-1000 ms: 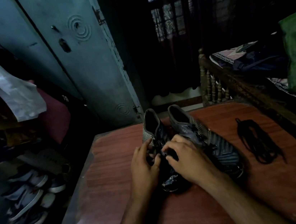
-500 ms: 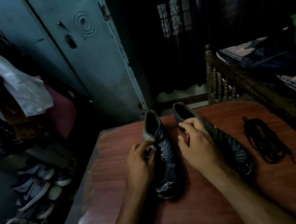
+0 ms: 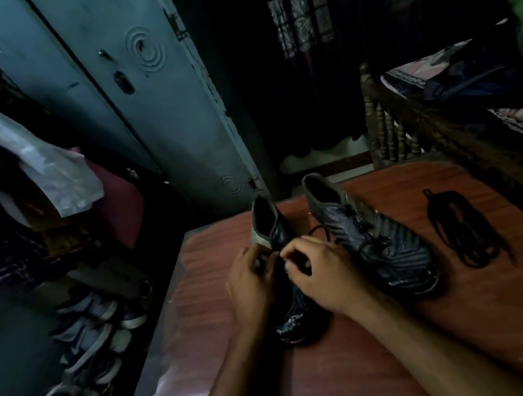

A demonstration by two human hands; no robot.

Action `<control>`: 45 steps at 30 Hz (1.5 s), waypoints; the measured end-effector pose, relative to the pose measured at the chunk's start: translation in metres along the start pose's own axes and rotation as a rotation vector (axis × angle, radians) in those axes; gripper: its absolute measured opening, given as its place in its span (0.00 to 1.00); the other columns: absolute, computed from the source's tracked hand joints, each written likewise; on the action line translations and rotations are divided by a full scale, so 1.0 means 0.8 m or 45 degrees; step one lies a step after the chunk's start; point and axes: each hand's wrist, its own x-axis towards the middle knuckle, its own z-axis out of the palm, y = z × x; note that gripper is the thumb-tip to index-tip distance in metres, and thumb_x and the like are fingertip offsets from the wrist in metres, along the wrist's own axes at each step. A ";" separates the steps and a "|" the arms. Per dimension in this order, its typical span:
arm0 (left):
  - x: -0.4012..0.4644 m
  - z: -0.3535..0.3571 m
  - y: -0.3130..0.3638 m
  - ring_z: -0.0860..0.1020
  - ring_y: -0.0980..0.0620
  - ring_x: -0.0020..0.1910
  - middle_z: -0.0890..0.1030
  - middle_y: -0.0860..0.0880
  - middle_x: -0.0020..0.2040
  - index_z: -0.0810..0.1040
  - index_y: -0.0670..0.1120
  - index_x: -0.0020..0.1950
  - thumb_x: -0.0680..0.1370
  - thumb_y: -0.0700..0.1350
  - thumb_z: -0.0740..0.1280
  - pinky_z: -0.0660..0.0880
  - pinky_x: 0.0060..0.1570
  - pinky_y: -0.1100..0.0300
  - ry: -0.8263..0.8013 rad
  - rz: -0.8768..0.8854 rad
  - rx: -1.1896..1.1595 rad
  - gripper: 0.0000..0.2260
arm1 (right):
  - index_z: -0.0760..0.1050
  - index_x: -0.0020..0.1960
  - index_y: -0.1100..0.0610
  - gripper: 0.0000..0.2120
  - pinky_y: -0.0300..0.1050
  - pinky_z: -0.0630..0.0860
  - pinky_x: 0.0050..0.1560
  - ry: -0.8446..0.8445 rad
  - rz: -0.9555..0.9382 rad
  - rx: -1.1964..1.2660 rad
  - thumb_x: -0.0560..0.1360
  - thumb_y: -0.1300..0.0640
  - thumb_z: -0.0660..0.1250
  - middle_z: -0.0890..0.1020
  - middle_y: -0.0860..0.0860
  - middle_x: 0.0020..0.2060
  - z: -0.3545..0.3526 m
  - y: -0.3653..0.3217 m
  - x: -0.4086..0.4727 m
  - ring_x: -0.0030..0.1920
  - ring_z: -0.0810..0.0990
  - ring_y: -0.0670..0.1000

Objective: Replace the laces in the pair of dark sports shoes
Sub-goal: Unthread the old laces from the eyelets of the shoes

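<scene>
wood-grain table (image 3: 403, 328), glossy shoe (image 3: 389, 247)

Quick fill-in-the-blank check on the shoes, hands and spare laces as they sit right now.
1. Both hands work at the ___ shoe.
2. The loose laces lie on the table, to the ___ of the right shoe.
3. The shoes' toes point ___ the person.

Missing: left; right; toward

Blue metal cupboard (image 3: 126, 92) behind wooden table (image 3: 470, 330); sneakers (image 3: 86, 340) on floor, left.
</scene>
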 end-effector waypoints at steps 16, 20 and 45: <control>-0.004 0.005 -0.014 0.79 0.59 0.51 0.79 0.60 0.50 0.77 0.59 0.51 0.78 0.46 0.67 0.73 0.51 0.66 -0.120 0.185 -0.486 0.07 | 0.69 0.70 0.38 0.22 0.45 0.73 0.57 -0.117 0.063 0.081 0.79 0.55 0.66 0.74 0.38 0.49 0.002 0.014 0.000 0.53 0.74 0.41; -0.007 0.003 -0.012 0.81 0.54 0.50 0.83 0.51 0.49 0.80 0.55 0.52 0.78 0.43 0.69 0.77 0.51 0.54 -0.193 0.115 -0.682 0.07 | 0.70 0.69 0.40 0.21 0.47 0.74 0.58 -0.129 0.030 0.013 0.79 0.55 0.66 0.72 0.38 0.51 0.003 0.014 0.001 0.54 0.73 0.43; -0.003 -0.003 -0.013 0.78 0.52 0.43 0.81 0.47 0.41 0.82 0.39 0.47 0.83 0.49 0.67 0.73 0.46 0.55 -0.321 -0.141 -1.275 0.14 | 0.84 0.57 0.48 0.15 0.33 0.70 0.64 -0.175 -0.248 0.104 0.74 0.62 0.70 0.81 0.36 0.55 -0.006 0.006 0.005 0.61 0.77 0.36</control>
